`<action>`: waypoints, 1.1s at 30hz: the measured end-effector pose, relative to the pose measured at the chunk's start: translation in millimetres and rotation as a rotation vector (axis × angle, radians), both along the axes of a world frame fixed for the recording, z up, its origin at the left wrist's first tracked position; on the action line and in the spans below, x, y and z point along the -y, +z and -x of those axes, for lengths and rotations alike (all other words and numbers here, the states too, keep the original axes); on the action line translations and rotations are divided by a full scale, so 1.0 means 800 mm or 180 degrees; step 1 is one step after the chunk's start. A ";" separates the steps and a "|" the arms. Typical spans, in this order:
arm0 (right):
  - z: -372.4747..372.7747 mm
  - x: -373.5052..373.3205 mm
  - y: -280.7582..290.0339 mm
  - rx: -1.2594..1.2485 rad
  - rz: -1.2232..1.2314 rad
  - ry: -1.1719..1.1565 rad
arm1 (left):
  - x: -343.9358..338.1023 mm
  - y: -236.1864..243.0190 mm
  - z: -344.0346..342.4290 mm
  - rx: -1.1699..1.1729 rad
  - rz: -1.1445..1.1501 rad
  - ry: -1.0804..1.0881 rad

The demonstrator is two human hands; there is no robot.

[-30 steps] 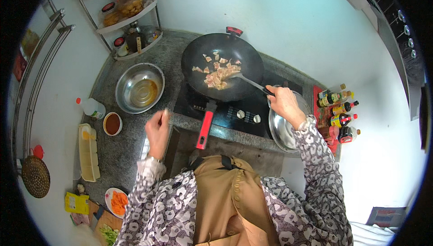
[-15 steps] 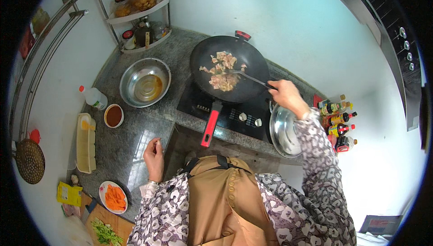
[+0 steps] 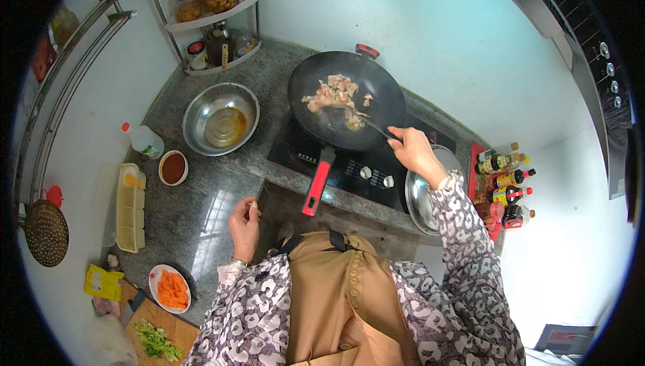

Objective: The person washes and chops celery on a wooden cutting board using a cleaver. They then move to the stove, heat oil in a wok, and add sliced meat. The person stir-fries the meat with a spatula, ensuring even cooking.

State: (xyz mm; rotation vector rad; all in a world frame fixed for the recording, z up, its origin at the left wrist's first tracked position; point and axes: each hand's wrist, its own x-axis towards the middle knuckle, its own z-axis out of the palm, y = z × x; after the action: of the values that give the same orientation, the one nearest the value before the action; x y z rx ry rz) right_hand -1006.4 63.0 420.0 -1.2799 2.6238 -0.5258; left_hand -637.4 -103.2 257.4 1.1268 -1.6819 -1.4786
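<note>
My right hand (image 3: 413, 150) is closed round the dark handle of a spatula (image 3: 371, 123). The blade is down among pale pink meat pieces (image 3: 329, 94) in a black wok (image 3: 381, 90). Most of the meat lies in the wok's middle and left, with a small bit off to the right. The wok sits on a black cooktop (image 3: 289, 148), its red-and-black handle (image 3: 316, 187) pointing toward me. Over the counter's front edge, my left hand (image 3: 244, 227) hovers with its fingers curled in and nothing visible in them.
Left of the wok stands a steel basin (image 3: 195, 141) with some liquid, beside a bowl of reddish-brown sauce (image 3: 173, 168). A plate of orange slices (image 3: 172, 290) and a cutting board (image 3: 138, 313) with chopped greens lie nearer. A steel lid (image 3: 422, 211) and sauce bottles (image 3: 507, 178) are to the right.
My right hand has drawn slightly down and left with the spatula, shifting the meat and gathering more of it at the upper left. My left hand has moved slightly right; the whole view has shifted a little.
</note>
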 end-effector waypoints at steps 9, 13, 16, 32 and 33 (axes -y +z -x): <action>-0.002 0.067 -0.005 -0.0521 -0.0177 -0.0083 | 0.004 -0.009 -0.027 0.0027 -0.0087 0.0105; 0.002 0.030 0.009 -0.0500 -0.0633 0.0037 | 0.001 -0.007 -0.018 0.0141 -0.0082 0.0096; -0.002 -0.017 0.061 -0.0361 -0.0642 0.0193 | 0.002 -0.004 -0.009 0.0178 -0.0063 0.0044; 0.012 0.026 0.013 -0.0519 0.0046 -0.0166 | -0.001 0.002 0.003 0.0081 -0.0055 0.0022; 0.016 0.039 0.014 -0.0569 0.0099 -0.0187 | 0.002 0.000 -0.001 0.0118 -0.0045 0.0039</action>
State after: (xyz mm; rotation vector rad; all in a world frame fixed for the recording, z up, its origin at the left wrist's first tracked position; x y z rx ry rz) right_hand -1019.1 31.6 431.5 -1.3197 2.8171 -0.4838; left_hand -636.5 -104.4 257.3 1.1769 -1.6889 -1.4726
